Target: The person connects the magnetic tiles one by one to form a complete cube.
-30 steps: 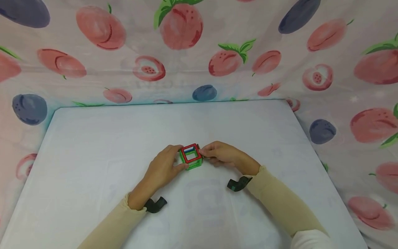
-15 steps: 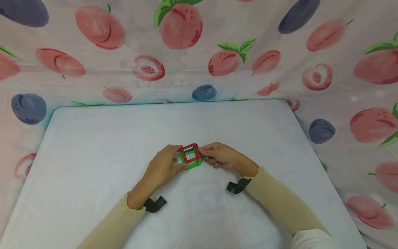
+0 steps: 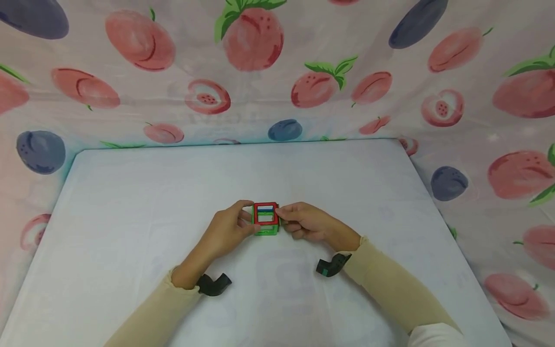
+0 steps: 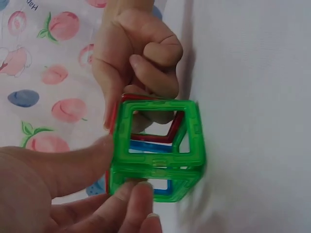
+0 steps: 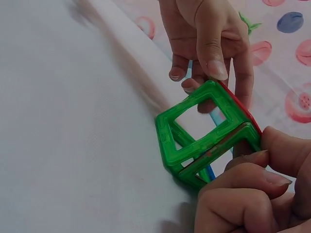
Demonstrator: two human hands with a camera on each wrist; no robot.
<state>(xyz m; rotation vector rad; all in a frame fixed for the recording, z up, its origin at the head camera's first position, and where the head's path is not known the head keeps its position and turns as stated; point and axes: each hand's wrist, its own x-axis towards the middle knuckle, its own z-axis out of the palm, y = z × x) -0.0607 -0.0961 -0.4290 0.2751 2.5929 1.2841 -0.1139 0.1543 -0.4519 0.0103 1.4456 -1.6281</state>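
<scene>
A small cube of magnetic tiles (image 3: pixel 267 233) stands at the middle of the white table between both hands. Its top tile (image 3: pixel 266 223) is red, and green tiles (image 4: pixel 161 159) make up the near and left sides. Through the openings a blue tile (image 4: pixel 150 146) and a dark red tile (image 4: pixel 154 138) show. My left hand (image 3: pixel 225 231) grips the cube from the left, thumb at the near top corner and fingers at the side. From the right, my right hand (image 3: pixel 311 222) pinches the cube's upper edge between thumb and index finger, its other fingers curled below.
The white tabletop (image 3: pixel 147 193) stretches around the hands. Behind and beside it hangs a fruit-print cloth (image 3: pixel 256 91). Black camera mounts (image 3: pixel 214 285) sit at both wrists, below the beige sleeves (image 3: pixel 390 284).
The cube has turned a little, so its near side now faces me squarely. My right hand has shifted slightly toward me; the left hand keeps its grip on the cube.
</scene>
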